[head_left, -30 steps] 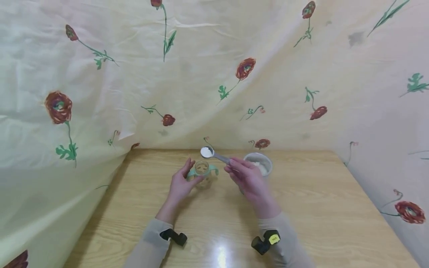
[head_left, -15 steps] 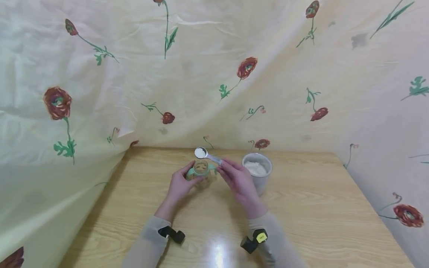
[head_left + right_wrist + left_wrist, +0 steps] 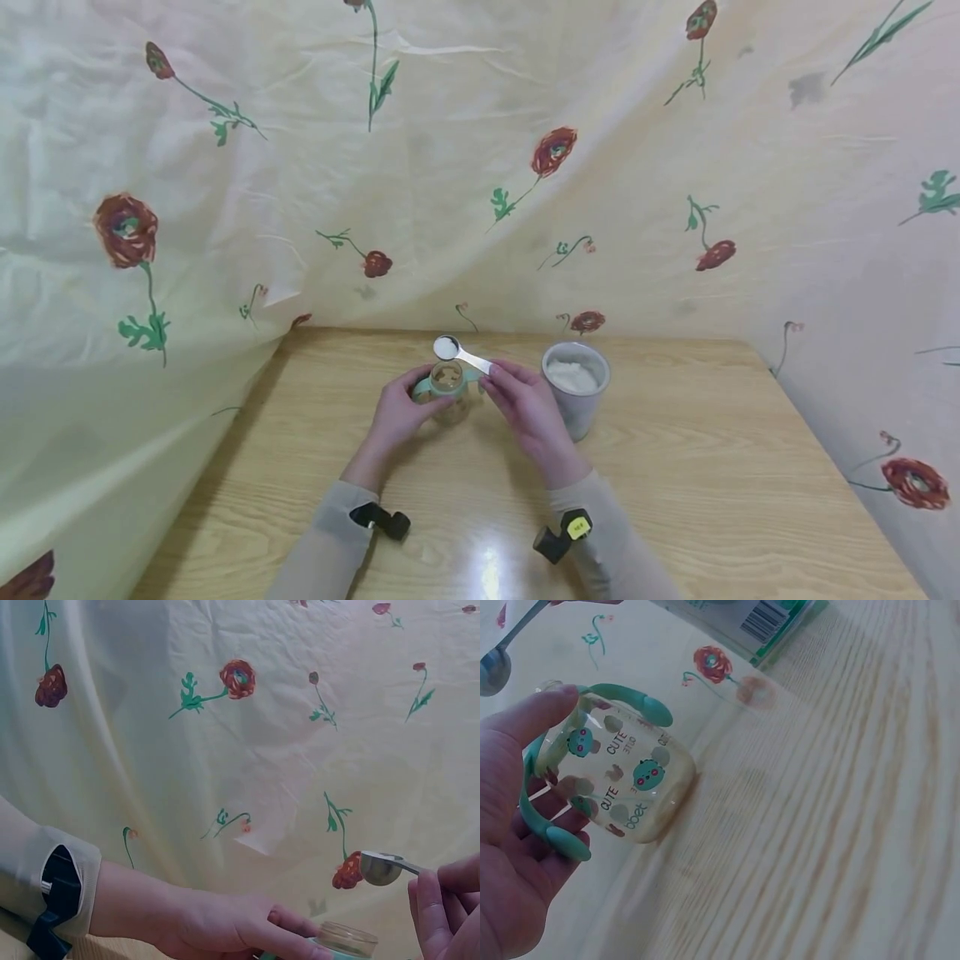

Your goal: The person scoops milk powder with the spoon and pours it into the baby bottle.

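At the left, a clear printed bottle [image 3: 626, 769] is gripped by the left hand [image 3: 397, 410], with the thumb laid near the neck and fingers placed behind; 2 green handles [image 3: 568, 844] are set at its sides. It is held mouth up, and its base seems to be rested on the wooden table [image 3: 712, 467]. It is best steadied there, so that the opening is not shifted under the load.

Next, a metal spoon [image 3: 474, 361] filled with white powder [image 3: 447, 347] is held just above the mouth, apart from the rim. The bowl should be kept level until centred over the opening, then tipped slowly; if it is turned too early, powder could be spilled outside the narrow neck.

Farther right, the spoon's handle is pinched between thumb and fingers of the right hand [image 3: 528, 408]. That pinch should be kept firm, with the turn made from the wrist.

At the far right, a pale canister [image 3: 576, 414] of powder is left standing beside the right hand, clear of the pouring path.
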{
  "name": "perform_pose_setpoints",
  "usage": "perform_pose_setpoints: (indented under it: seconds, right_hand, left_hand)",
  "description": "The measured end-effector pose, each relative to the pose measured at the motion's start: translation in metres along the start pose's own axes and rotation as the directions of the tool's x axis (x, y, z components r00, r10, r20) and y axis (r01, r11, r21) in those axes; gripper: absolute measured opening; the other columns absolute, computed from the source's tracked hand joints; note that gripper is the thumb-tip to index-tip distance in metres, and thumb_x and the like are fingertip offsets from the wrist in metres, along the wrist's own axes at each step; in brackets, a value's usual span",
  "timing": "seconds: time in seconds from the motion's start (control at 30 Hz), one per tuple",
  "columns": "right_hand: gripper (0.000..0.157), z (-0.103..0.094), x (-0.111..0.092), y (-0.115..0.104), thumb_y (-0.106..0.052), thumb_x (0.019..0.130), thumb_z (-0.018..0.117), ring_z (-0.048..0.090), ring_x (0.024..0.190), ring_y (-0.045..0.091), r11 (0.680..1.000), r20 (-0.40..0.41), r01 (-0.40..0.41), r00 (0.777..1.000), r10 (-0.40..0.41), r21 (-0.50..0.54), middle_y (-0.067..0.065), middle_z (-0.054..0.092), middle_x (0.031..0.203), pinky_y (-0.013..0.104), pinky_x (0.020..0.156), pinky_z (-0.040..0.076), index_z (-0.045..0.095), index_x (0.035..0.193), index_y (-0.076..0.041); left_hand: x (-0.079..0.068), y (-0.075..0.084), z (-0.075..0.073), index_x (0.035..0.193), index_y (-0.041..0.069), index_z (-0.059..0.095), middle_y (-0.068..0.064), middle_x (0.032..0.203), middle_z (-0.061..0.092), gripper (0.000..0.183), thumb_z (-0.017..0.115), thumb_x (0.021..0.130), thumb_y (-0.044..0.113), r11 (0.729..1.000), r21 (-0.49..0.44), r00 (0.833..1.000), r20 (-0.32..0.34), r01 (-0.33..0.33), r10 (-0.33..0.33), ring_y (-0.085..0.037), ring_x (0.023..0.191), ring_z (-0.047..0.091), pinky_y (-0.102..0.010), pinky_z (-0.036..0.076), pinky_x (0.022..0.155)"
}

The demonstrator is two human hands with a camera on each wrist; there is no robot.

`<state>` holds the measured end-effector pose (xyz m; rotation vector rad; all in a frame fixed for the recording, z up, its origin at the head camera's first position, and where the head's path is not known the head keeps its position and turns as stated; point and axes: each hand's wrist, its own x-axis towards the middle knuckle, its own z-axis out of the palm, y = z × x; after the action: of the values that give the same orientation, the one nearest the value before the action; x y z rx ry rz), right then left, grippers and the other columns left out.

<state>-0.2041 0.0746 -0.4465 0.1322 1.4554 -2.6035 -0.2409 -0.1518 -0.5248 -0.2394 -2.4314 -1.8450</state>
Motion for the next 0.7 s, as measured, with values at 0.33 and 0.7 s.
perform_pose_setpoints:
  seconds: [0.33, 0.7]
  right_hand:
    - [0.031, -0.0057, 0.0034, 0.0052, 0.003, 0.106, 0.061, 0.076, 0.096, 0.015, 0.998, -0.024, 0.043, 0.999, -0.045, -0.049, 0.009, 0.069, 0.114, 0.029, 0.104, 0.057, 0.057, 0.135, 0.014]
    - [0.028, -0.0095, 0.0043, 0.0064, 0.003, 0.105, 0.064, 0.075, 0.096, 0.016, 0.973, -0.005, 0.107, 0.994, -0.111, -0.207, 0.017, 0.069, 0.119, 0.029, 0.098, 0.06, 0.061, 0.131, 0.014]
  left_hand:
    - [0.0, 0.0009, -0.0052, 0.144, 0.012, 0.066, -0.006, 0.141, 0.069, 0.073, 0.096, 0.082, 0.036, 0.999, 0.03, 0.999, 0.041, -0.031, 0.03, -0.029, 0.133, 0.061, -0.053, 0.042, 0.12]
    - [-0.0003, 0.0006, -0.0048, 0.144, 0.014, 0.065, -0.005, 0.142, 0.068, 0.069, 0.094, 0.085, 0.035, 0.997, 0.052, 0.997, 0.059, -0.05, 0.047, -0.03, 0.137, 0.057, -0.056, 0.034, 0.124]
